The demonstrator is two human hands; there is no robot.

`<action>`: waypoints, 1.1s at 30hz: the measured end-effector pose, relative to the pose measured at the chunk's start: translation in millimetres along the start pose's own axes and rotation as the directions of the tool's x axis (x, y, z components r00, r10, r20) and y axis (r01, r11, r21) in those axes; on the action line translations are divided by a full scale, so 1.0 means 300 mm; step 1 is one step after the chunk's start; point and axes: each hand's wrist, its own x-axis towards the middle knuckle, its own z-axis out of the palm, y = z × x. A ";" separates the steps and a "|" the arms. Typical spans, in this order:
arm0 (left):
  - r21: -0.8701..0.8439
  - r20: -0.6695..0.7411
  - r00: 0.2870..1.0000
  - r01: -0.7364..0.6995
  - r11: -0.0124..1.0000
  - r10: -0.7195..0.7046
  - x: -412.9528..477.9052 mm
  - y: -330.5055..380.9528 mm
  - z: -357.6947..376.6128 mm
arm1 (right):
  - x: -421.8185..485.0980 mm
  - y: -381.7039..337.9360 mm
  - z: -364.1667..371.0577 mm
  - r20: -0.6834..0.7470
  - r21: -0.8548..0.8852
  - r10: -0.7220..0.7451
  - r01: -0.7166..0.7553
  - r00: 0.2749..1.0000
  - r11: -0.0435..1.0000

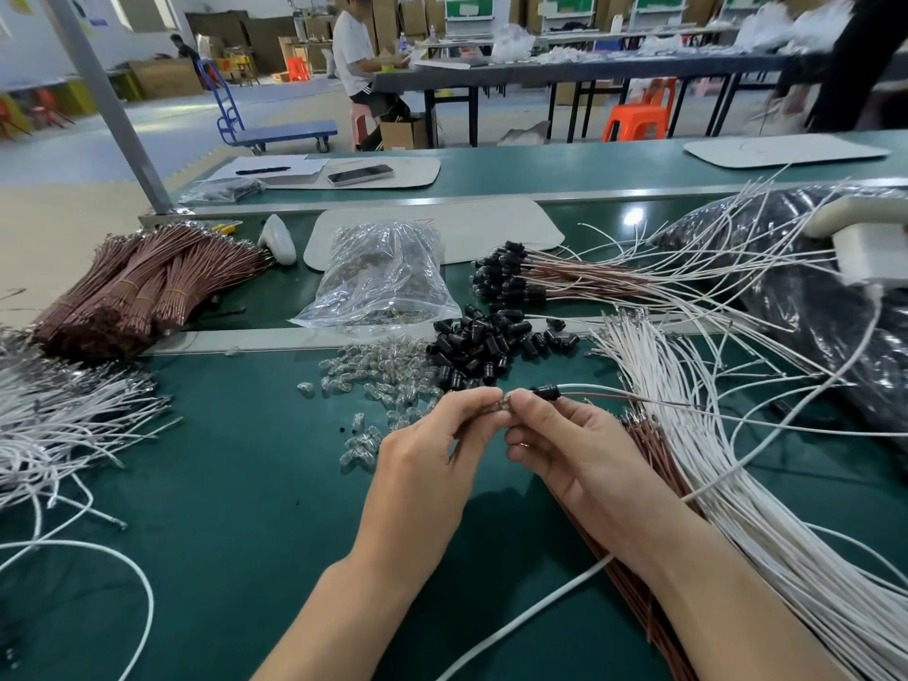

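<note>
My left hand pinches a small clear bulb between thumb and fingertips. My right hand grips a black socket, and its white and brown leads trail off to the right. Bulb and socket meet just above the green mat, between my two hands. I can't tell whether the bulb is seated yet, because my fingers cover the joint. The main risk I see is pushing at an angle, which could bend the bulb's contacts or crack the glass under my thumb. If my pinch slips, the bulb would likely drop among the loose bulbs just beyond my hands and be hard to tell apart. The trailing leads cross the white wire bundle, so a quick pull could snag them and tug the socket out of line. The mat is crowded, with a heap of black sockets beside the loose bulbs and a clear bag further back. Brown wire bundles lie to the left and finished pieces are fanned out to the right. Beyond the bench is a workshop floor, where a seated person works at a long table near a blue cart and an orange stool.
</note>
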 end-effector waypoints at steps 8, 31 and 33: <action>-0.046 -0.030 0.999 0.009 0.999 -0.010 -0.008 -0.005 0.013 | 0.001 0.002 0.001 0.009 0.044 0.021 -0.022 1.000 0.999; 0.049 0.038 0.998 -0.046 0.998 0.044 0.003 -0.006 -0.002 | -0.003 -0.007 0.005 -0.064 -0.041 -0.021 0.018 0.998 0.999; 0.045 0.045 0.998 -0.038 0.998 0.036 0.002 -0.008 0.000 | -0.003 -0.003 0.005 -0.063 -0.063 -0.028 0.024 0.998 0.998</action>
